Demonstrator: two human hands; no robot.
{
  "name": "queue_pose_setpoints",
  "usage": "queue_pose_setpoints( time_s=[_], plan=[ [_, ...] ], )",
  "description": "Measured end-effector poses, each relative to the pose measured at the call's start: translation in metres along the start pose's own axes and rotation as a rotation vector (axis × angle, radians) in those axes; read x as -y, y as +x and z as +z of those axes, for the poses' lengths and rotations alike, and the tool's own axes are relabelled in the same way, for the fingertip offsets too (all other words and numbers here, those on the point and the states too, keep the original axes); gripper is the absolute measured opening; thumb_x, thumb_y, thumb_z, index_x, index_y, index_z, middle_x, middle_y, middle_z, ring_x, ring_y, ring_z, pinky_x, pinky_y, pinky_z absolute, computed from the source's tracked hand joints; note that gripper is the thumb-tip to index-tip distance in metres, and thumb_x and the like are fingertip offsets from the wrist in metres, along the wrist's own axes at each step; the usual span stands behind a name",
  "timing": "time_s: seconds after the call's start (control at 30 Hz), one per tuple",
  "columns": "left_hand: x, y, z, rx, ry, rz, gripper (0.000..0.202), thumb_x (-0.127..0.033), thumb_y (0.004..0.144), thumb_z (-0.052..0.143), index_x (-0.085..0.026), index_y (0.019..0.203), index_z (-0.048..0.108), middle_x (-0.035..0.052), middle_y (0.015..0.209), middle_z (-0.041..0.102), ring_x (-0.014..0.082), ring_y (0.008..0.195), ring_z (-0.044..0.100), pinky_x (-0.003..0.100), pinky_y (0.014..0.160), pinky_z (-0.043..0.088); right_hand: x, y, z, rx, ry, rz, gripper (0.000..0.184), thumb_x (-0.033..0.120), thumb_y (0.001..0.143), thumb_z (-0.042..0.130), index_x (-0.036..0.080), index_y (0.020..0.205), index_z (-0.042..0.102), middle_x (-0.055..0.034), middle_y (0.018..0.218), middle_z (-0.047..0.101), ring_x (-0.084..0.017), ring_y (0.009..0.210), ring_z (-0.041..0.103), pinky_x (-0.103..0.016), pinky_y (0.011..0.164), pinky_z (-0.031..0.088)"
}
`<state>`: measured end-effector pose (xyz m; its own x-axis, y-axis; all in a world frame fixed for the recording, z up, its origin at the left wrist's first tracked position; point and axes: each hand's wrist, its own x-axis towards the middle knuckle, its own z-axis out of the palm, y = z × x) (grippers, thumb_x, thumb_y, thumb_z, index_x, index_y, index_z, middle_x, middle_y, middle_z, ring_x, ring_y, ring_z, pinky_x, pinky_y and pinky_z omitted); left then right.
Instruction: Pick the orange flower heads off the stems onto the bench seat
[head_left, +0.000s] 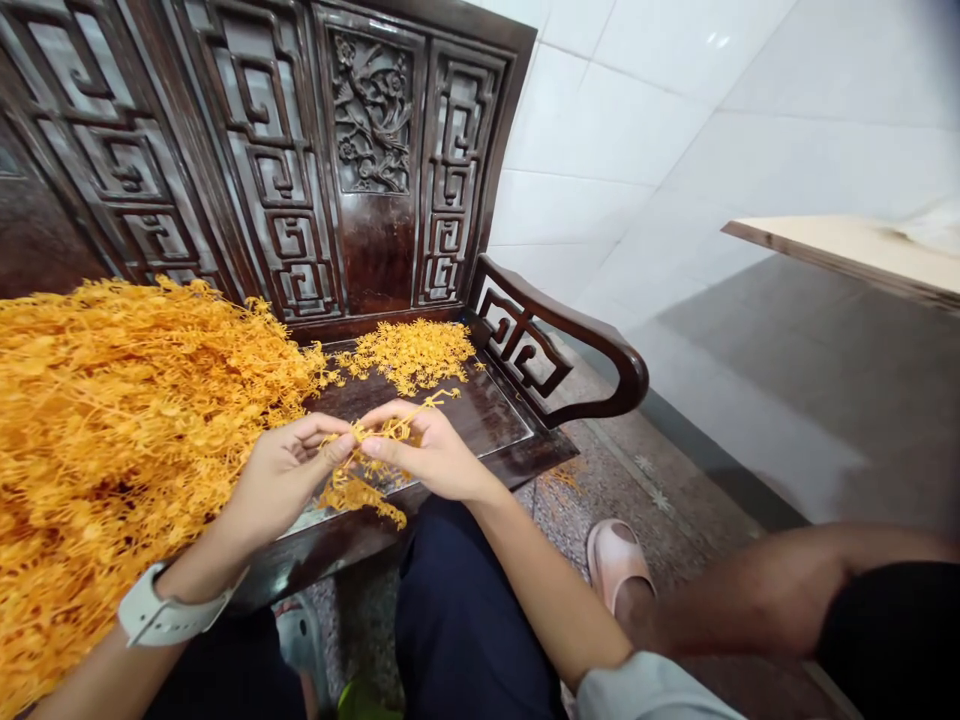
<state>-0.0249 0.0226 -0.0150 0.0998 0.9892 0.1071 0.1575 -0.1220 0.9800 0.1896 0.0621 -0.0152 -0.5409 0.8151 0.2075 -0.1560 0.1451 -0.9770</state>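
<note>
My left hand (289, 470) and my right hand (433, 455) are close together above the front of a dark wooden bench seat (487, 408). Both have thumb and fingertips pinched on one thin orange-yellow plastic flower sprig (405, 428). Its stem sticks out up and to the right, past the right fingers. Directly below the hands lie more yellow sprig pieces (361, 496) at the seat's front edge, partly hidden by the fingers. A large heap of yellow sprigs (142, 420) is beside my left hand. Small loose yellow pieces (416, 352) form a lower pile behind the hands.
The bench has a carved back (382, 250) and a curved armrest (604, 385) at right. A pale wooden board (847, 245) juts in from the right by the tiled wall. Another person's leg (750, 600) and pink sandal (616, 562) are at lower right.
</note>
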Motion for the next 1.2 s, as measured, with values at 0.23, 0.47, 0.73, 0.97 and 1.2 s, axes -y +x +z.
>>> queue_pose_setpoints(
  time_s=[0.23,0.47,0.73,0.97,1.2],
  plan=[
    [-0.001,0.000,-0.002,-0.150,0.200,0.166,0.025,-0.046,0.083,0.087,-0.021,0.086,0.085,0.0083,0.093,0.081,0.0211,0.086,0.074,0.028,0.078,0.059,-0.004,0.001,0.001,-0.056,-0.127,-0.026,0.030,0.045,0.090,0.082,0.018,0.102,0.075,-0.0027,0.099,0.070,-0.015,0.088,0.064,-0.030,0.085,0.050],
    [-0.009,0.000,-0.002,-0.191,0.119,0.037,0.035,-0.051,0.070,0.094,-0.020,0.081,0.083,0.0068,0.079,0.080,0.0201,0.069,0.073,0.027,0.064,0.060,-0.001,-0.001,0.006,0.144,-0.212,-0.020,0.034,0.047,0.091,0.081,0.017,0.102,0.070,0.0005,0.091,0.065,-0.013,0.082,0.059,-0.027,0.081,0.046],
    [-0.008,-0.007,0.007,-0.284,-0.022,-0.069,0.036,-0.042,0.058,0.101,-0.017,0.074,0.080,0.0040,0.069,0.075,0.0145,0.060,0.065,0.022,0.056,0.053,0.005,-0.001,0.008,0.277,-0.399,-0.252,0.041,0.043,0.108,0.058,0.019,0.076,0.049,0.0025,0.079,0.047,-0.012,0.074,0.048,-0.027,0.076,0.040],
    [-0.015,0.016,-0.016,-0.453,-0.366,-0.031,0.023,-0.012,0.066,0.090,-0.016,0.074,0.069,-0.0006,0.074,0.072,0.0099,0.069,0.064,0.019,0.065,0.054,0.013,-0.008,0.018,0.616,-0.202,-0.225,0.023,0.033,0.102,0.063,0.018,0.085,0.068,-0.0047,0.089,0.068,-0.015,0.082,0.065,-0.026,0.082,0.052],
    [-0.057,0.012,-0.044,-0.596,-0.234,0.318,0.016,-0.027,0.087,0.089,-0.020,0.086,0.075,-0.0026,0.081,0.073,0.0093,0.066,0.060,0.023,0.060,0.049,0.003,-0.023,0.023,0.686,-0.247,-0.350,0.024,0.031,0.104,0.062,0.015,0.097,0.078,-0.0094,0.096,0.076,-0.016,0.087,0.070,-0.023,0.083,0.055]
  ],
)
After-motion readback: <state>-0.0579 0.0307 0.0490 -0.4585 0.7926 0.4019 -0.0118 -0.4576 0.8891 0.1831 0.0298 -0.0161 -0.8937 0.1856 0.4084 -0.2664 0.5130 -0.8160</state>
